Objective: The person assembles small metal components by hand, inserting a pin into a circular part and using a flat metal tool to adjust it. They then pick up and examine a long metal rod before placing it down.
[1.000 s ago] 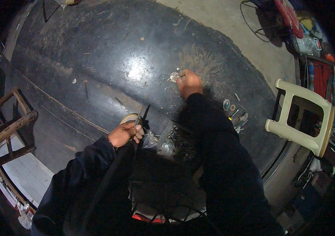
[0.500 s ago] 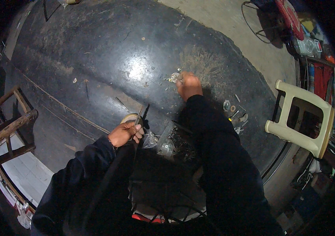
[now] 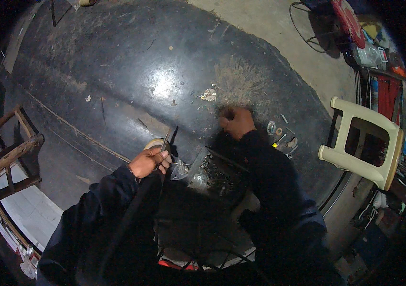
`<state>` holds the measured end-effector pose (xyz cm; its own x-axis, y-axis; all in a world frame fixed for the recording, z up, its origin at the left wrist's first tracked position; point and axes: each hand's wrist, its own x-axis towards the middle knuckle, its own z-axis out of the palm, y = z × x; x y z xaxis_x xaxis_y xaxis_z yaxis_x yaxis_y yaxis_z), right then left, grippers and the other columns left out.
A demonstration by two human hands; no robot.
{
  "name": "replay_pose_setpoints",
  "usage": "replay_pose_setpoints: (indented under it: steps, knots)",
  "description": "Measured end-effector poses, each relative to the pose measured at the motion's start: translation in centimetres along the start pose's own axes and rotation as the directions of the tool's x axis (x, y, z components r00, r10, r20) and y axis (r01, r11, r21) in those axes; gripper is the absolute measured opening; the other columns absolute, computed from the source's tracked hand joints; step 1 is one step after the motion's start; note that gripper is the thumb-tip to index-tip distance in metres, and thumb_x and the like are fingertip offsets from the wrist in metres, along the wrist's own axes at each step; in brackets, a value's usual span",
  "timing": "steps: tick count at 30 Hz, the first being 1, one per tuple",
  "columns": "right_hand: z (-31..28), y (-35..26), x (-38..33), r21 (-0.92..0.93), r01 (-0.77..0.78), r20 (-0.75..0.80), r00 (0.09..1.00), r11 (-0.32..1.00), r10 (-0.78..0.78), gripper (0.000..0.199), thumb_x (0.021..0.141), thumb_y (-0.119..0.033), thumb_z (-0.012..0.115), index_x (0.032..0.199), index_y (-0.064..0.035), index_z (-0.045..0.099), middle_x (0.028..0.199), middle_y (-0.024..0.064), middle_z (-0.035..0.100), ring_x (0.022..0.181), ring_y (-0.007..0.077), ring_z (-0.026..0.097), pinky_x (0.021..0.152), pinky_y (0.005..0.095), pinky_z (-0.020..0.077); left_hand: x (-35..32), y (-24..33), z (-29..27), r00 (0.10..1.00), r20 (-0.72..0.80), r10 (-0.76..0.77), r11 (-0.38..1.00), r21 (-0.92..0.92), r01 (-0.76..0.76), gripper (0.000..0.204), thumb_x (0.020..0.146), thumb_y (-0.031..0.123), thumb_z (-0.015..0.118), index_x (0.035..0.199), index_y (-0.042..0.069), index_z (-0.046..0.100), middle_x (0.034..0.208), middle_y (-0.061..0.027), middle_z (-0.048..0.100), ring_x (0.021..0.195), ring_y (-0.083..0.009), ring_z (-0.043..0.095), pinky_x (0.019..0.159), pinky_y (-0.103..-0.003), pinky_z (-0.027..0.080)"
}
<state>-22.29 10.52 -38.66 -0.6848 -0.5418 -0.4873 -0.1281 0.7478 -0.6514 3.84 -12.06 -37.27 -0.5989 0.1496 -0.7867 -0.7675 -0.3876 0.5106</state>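
Note:
My left hand is closed around a thin, straight metal piece that points up and away; its exact kind I cannot make out. Just beyond those fingers lies a pale ring-shaped roll, partly covered. My right hand hangs over the dark mat with its fingers curled together. It is slightly blurred, and whatever it may hold is hidden. Beyond it sits a small cluster of shiny metal parts. Near my lap, between my arms, are a clear plastic bag and a dark tray of screws.
A washer, a yellow-handled screwdriver and other small metal parts lie right of my right arm. A cream plastic stool stands at the right, a wooden frame at the left. The black mat spreads ahead.
My right hand has drawn back from the metal cluster, toward me and slightly right, uncovering the cluster. My left hand keeps its grip, almost unmoved.

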Motion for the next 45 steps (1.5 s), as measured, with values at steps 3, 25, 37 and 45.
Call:
replay_pose_setpoints:
  steps: [3,25,37,45]
  knots:
    - [-1.0,-1.1,-4.1,0.040,0.155,0.176,0.971,0.987,-0.160,0.018,0.082,-0.019,0.070,0.090,-0.0034,0.070,0.086,0.0136,0.072,0.081,0.0226,0.069,0.074,0.0363,0.0528,-0.2,0.2,0.2,0.999,0.009,0.049,0.998,-0.031,-0.048,0.030,0.106,0.029,0.050,0.099,0.002,0.062,0.083,-0.0052,0.063,0.073,-0.0148,0.061,0.069,-0.029,0.050]
    - [3.1,0.3,5.5,-0.386,0.044,-0.380,0.903,0.922,-0.202,0.019,0.074,-0.023,0.074,0.082,-0.0092,0.064,0.084,0.0146,0.066,0.084,0.0375,0.064,0.074,0.0494,0.0520,0.2,-0.1,-0.3,0.999,0.030,0.030,0.999,0.019,-0.031,0.031,0.106,0.030,0.049,0.102,0.001,0.061,0.088,-0.0091,0.065,0.076,-0.0171,0.063,0.072,-0.031,0.053]
    - [1.4,-0.3,7.0,-0.150,0.004,-0.430,0.900,0.989,-0.069,0.018,0.078,-0.019,0.070,0.089,-0.0053,0.069,0.084,0.0169,0.070,0.084,0.0371,0.068,0.076,0.0453,0.0528,0.0,0.1,-0.1,0.999,0.021,0.028,1.000,0.010,-0.028,0.030,0.106,0.028,0.048,0.104,0.000,0.061,0.090,-0.0091,0.065,0.077,-0.0172,0.064,0.072,-0.032,0.054]
    - [2.2,0.3,8.2,-0.293,0.132,-0.372,0.897,0.947,-0.240,0.018,0.079,-0.023,0.065,0.085,-0.0062,0.066,0.084,0.0183,0.068,0.080,0.0410,0.064,0.073,0.0518,0.0514,0.3,-0.3,-0.3,1.000,0.014,0.027,0.999,-0.020,-0.027,0.030,0.106,0.028,0.049,0.105,0.001,0.062,0.088,-0.0083,0.064,0.077,-0.0169,0.063,0.071,-0.031,0.054]
